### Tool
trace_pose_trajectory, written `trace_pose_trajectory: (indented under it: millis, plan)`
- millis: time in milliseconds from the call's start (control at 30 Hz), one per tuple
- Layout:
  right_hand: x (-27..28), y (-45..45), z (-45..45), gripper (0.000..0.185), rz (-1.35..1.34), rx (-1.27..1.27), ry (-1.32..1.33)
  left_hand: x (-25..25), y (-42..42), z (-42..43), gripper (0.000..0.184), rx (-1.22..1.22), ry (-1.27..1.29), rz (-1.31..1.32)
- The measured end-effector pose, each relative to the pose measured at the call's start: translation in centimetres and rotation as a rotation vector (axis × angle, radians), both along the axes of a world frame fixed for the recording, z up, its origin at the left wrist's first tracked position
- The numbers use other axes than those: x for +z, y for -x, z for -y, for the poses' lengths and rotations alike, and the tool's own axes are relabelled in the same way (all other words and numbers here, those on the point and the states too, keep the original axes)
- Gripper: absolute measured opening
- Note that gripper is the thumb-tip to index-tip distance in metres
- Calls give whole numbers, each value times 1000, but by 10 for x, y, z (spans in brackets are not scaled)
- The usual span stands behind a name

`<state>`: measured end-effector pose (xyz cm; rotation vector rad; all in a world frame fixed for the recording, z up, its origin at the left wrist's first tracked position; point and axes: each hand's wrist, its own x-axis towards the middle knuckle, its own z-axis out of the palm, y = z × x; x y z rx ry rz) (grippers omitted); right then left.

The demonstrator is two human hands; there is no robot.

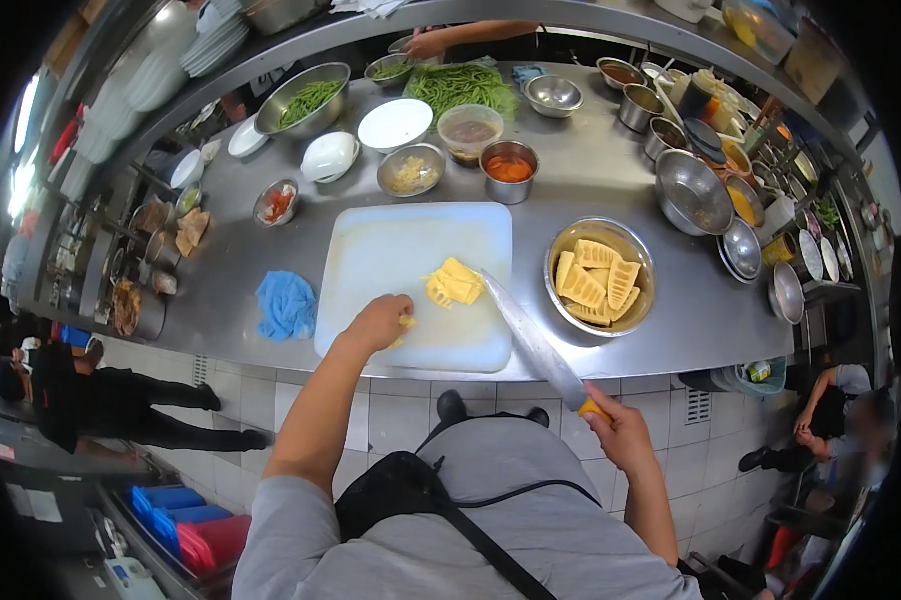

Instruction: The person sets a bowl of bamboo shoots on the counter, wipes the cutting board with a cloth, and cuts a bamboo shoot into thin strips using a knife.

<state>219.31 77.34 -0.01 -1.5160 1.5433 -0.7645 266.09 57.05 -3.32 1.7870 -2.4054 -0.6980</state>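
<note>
My right hand (622, 432) wraps one knife (538, 342) by its yellow handle, the blade slanting up across the board's right edge so its tip meets one small heap of yellow slices (455, 283). My left hand (378, 322) is over the lower part of the one white cutting board (370, 255), fingers curled close together beside a few yellow scraps (407, 322); I cannot tell whether they pinch any.

Right of the board stands one steel bowl (550, 262) with at least six larger yellow pieces (598, 285). One crumpled blue cloth (286, 305) lies to the left.

Beyond the board I count one small bowl of pale chopped bits (410, 174), one steel pot of orange-red contents (510, 168), one clear tub (470, 130) and two white plates (395, 125). Green beans (460, 90) make one heap and fill two bowls; one co-worker's hand (427, 45) is above them. The green label (758, 372) in the bin at right is too small to read.
</note>
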Motion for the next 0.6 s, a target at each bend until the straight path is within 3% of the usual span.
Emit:
trace_pose_trajectory:
  millis: [67,200,267,400,467,500,533,600]
  plan:
    - [-5,0,-5,52,16,-28,-70,2,1,5,27,42,-171,7]
    - [8,-1,-8,50,13,-70,-258,11,10,12,22,36,-249,-11]
    - [0,2,-12,50,13,-71,-180,-6,14,19,25,272,-453,-546]
    - [-12,6,-14,51,-86,-71,17,-7,46,27,32,481,-448,-828]
    - [-2,11,-12,51,-113,-81,-86,-8,42,32,29,494,-136,-545]
    - [3,13,-11,51,-136,-104,-189,-4,29,29,30,354,150,-263]
    - [4,14,-12,51,-136,-98,-193,1,13,23,30,360,146,-261]
    - [3,18,-12,51,-86,-137,-138,8,-18,9,33,222,137,7]
